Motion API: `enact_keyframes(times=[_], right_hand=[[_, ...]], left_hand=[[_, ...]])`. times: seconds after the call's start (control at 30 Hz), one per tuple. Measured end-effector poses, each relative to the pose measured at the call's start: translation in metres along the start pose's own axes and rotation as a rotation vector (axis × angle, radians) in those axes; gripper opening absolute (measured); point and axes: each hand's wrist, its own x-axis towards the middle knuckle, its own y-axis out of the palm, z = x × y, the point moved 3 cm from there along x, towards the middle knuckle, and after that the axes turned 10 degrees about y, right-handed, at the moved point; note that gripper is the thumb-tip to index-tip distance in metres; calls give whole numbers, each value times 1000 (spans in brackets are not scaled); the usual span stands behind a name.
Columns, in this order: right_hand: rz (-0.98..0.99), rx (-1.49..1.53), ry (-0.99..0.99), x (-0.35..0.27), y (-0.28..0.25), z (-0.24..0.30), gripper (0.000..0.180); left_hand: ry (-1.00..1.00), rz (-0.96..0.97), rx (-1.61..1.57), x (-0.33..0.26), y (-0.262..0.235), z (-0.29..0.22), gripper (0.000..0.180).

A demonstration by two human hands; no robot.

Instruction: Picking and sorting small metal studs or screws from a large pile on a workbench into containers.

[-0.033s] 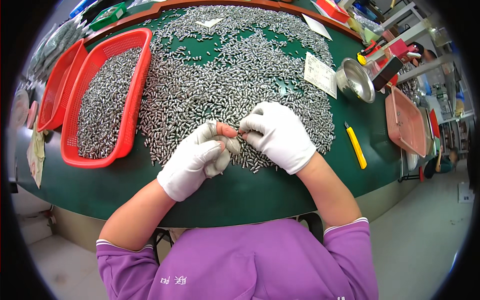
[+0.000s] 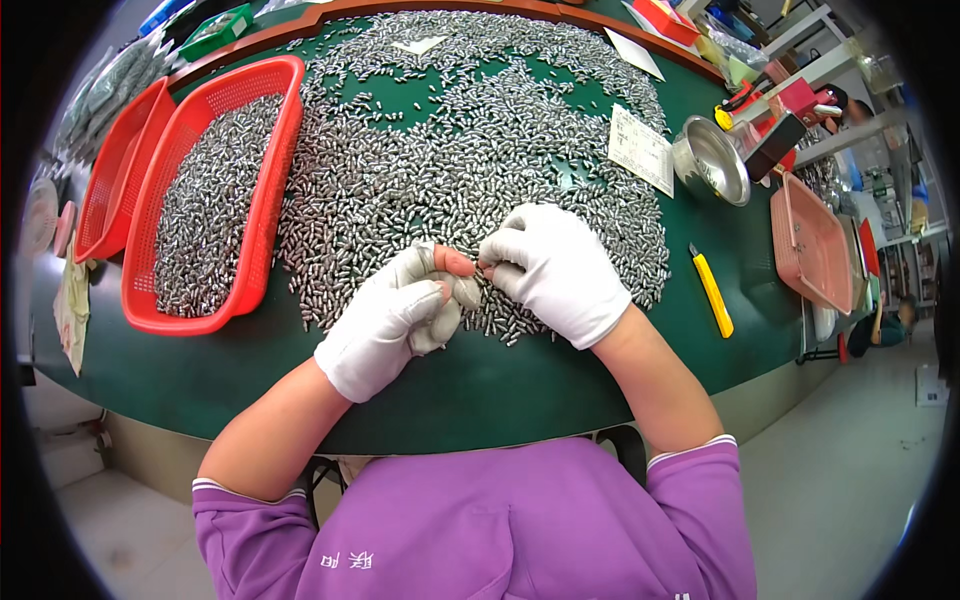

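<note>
A: While small silver pieces (image 2: 400, 180) are spread all over the green desk (image 2: 500, 410), how are the hands held?

B: The left hand (image 2: 390, 320) is curled, with its fingers (image 2: 455, 261) bent in. The right hand (image 2: 560, 270) is made narrow too, and its tips are brought close to the left ones. Whether a piece is pinched there cannot be told.

A: Where can the pieces be found?

B: From the hands, the big heap is spread toward twelve o'clock. More are held in the red basket (image 2: 280, 150) near ten o'clock.

A: How might small pieces be handled well?

B: A light pinch is probably best, so that none are dropped. The tips should be watched closely. The yellow knife (image 2: 713, 295) at three o'clock should not be bumped by an arm.
</note>
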Motion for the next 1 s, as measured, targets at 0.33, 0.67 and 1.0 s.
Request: enact_keyframes(times=[0.33, 0.67, 1.0], right_hand=[[-191, 200, -141, -1, -18, 20, 16], [-197, 244, -66, 2, -15, 6, 19], [-109, -77, 74, 3, -3, -13, 13]], left_hand=[[-126, -36, 90, -2, 5, 0, 16], [-144, -32, 208, -3, 7, 0, 14], [-87, 8, 162, -2, 5, 3, 14]])
